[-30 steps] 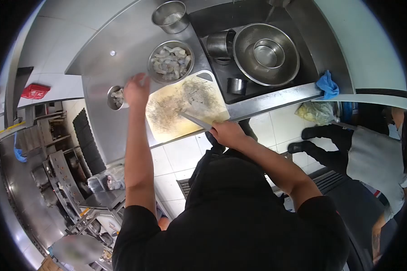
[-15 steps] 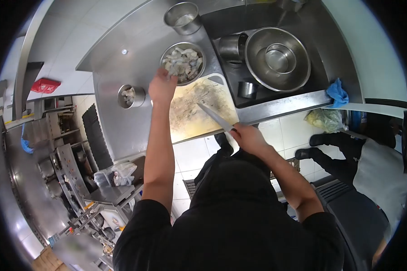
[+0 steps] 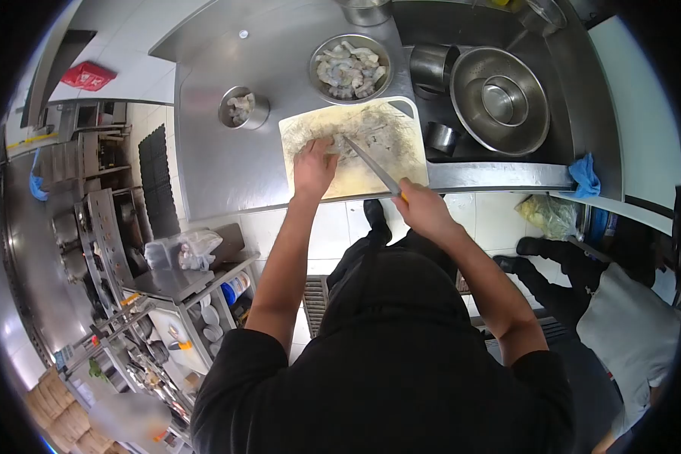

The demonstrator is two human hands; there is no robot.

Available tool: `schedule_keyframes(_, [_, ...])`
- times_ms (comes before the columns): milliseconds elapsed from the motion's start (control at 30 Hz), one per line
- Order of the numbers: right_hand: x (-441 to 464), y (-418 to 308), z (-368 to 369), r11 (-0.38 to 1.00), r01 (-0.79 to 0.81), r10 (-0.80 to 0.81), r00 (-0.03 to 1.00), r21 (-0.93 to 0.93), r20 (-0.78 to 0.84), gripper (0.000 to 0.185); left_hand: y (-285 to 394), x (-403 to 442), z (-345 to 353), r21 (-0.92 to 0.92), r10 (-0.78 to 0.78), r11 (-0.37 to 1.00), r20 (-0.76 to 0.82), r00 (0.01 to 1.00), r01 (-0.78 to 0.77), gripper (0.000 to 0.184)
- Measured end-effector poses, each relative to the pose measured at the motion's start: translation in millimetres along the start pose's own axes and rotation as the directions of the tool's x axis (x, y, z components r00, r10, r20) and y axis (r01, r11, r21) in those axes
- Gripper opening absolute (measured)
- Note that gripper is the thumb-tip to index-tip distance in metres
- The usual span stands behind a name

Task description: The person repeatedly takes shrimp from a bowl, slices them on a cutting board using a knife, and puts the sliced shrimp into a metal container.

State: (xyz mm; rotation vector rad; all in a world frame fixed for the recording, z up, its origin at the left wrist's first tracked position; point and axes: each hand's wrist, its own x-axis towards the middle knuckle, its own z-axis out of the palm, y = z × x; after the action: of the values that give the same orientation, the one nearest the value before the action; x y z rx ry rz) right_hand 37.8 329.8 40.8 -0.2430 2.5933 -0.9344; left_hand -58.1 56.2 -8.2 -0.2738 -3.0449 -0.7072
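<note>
My right hand [image 3: 429, 212] grips a knife [image 3: 372, 164] by its handle, the blade pointing up and left across the cutting board [image 3: 299, 135]. At the blade's tip, my left hand [image 3: 315, 168] rests on the board, its fingers closed on a small pale shrimp [image 3: 336, 145] that is partly hidden. The board is worn and stained. Just beyond it stands a metal bowl [image 3: 390, 68] full of peeled shrimp [image 3: 349, 69]. A smaller metal container [image 3: 259, 111] with a few shrimp pieces stands to the left.
To the right is a sink [image 3: 564, 113] with a large metal bowl [image 3: 537, 98], a pot [image 3: 431, 64] and a small metal cup [image 3: 441, 138]. A blue cloth [image 3: 585, 175] hangs on its edge. Another person [image 3: 628, 325] is at the lower right.
My left hand has moved from the shrimp bowl down to the board, beside the knife tip. The right hand still holds the knife. The view has shifted.
</note>
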Motion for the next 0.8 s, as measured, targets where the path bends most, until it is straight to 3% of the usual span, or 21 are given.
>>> schedule_keyframes(33, [2.7, -3.7, 2.6, 0.998, 0.05, -0.051, 0.998, -0.034, -0.046, 0.03, -1.0, 0.0, -0.5, 0.011, 0.007, 1.0, -0.015, 1.0, -0.007, 0.027])
schedule_keyframes(133, [13.3, -25.6, -4.0, 0.98, 0.023, -0.01, 0.998, -0.196, 0.063, 0.029, -3.9, 0.1, -0.3, 0.041, 0.023, 0.999, -0.051, 0.998, -0.021, 0.022])
schedule_keyframes(333, [22.3, -37.1, 2.7, 0.939, -0.011, 0.056, 0.991, -0.344, 0.122, 0.02, -5.5, -0.6, 7.5, 0.063, -0.032, 0.997, -0.049, 0.998, 0.035, 0.022])
schedule_keyframes(433, [32.9, -35.5, 16.4, 0.93, -0.06, 0.111, 0.987, -0.363, 0.12, 0.02, -5.2, -0.1, 6.0, 0.065, -0.027, 0.997, -0.039, 0.999, 0.03, 0.02])
schedule_keyframes(700, [51.8, -15.8, 40.9, 0.946, -0.049, 0.076, 0.995, -0.321, 0.07, 0.019, -0.1, 0.9, -4.0, 0.206, 0.007, 0.978, -0.027, 1.0, -0.001, 0.02])
schedule_keyframes(800, [28.4, -2.1, 23.8, 0.93, -0.08, 0.122, 0.988, -0.359, 0.094, 0.02, -3.8, 2.4, 5.2, 0.259, -0.129, 0.957, -0.015, 0.992, 0.128, 0.023])
